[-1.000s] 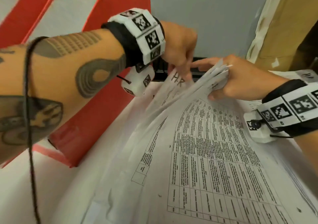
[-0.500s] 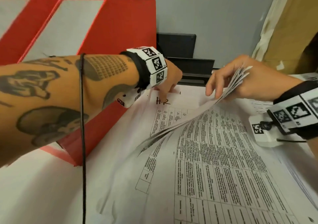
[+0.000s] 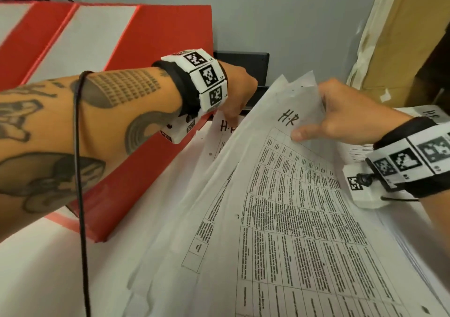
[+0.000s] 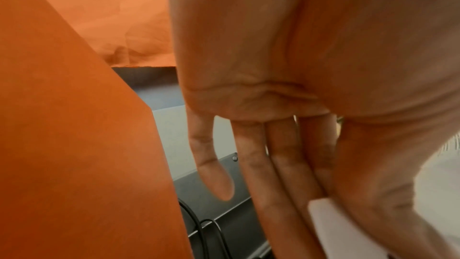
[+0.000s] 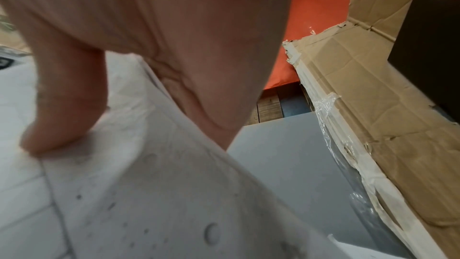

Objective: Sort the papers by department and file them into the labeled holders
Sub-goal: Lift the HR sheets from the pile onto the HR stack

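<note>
A fan of printed sheets (image 3: 287, 195) rises from the white desk; the top one is marked "H.R". My right hand (image 3: 341, 119) pinches the fan's upper edge, thumb on top (image 5: 62, 105) of the paper (image 5: 174, 184). Under the fan lies another sheet marked "H.R" (image 3: 225, 126). My left hand (image 3: 237, 97) reaches down to its far edge. In the left wrist view its fingers (image 4: 286, 164) are straight, and a white paper edge (image 4: 336, 224) sits between them and the thumb. Red and white holders (image 3: 155, 36) stand at the left, close beside the left wrist (image 4: 74, 145).
A black tray (image 3: 241, 59) sits against the grey back wall behind both hands. A taped cardboard box (image 3: 401, 36) stands at the right. More paper (image 3: 428, 112) lies behind the right wrist. A black cable (image 3: 80, 170) hangs across my left forearm.
My left hand left the fan's top and dropped onto the lower "H.R" sheet. My right hand raised the fan, so its top sheet's label now faces me.
</note>
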Available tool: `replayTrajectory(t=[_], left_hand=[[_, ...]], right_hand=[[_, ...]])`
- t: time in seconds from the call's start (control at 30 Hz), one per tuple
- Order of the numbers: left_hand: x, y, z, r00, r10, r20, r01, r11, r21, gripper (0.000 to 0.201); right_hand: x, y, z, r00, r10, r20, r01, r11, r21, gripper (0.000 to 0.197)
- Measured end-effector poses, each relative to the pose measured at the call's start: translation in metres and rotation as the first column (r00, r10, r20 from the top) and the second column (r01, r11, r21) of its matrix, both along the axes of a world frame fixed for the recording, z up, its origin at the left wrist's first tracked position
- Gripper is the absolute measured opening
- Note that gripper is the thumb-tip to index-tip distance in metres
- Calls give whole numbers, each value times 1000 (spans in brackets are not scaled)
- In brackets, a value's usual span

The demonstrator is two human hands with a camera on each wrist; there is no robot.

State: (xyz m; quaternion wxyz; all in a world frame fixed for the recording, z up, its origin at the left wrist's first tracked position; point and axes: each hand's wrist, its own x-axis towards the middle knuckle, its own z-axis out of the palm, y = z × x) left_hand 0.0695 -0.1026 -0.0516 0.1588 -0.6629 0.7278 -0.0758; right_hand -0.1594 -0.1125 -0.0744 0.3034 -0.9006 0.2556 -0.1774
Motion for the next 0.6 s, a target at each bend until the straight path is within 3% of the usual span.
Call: replayTrajectory(t=[0.17, 0.27, 0.37, 0.47, 0.53, 0.6], left_hand=[[1, 5, 7, 1000, 12, 14, -13, 999, 51, 20], [-3, 10, 14, 998, 20, 60, -19, 1000, -8, 28], [-5, 13, 21, 1000, 22, -6, -22, 1000, -21, 27], [-3, 14, 27, 988, -46, -148, 55, 997, 52, 12], [0, 17, 30, 949, -70, -307, 114, 985, 129, 3], [2, 21, 32, 861, -54, -506, 166, 970, 179, 7]], right_hand=[[5, 2, 0, 995, -40, -89, 38, 999, -30, 32], [11, 3, -4, 985, -72, -158, 65, 997, -50, 30], [15, 5, -5, 983, -103, -150, 90, 992, -88, 36], [16, 7, -7, 989, -95, -113, 81, 990, -118, 53], [15, 7, -8, 990, -60, -130, 44, 992, -121, 47], [13, 6, -8, 988, -58, -146, 40, 992, -120, 37]])
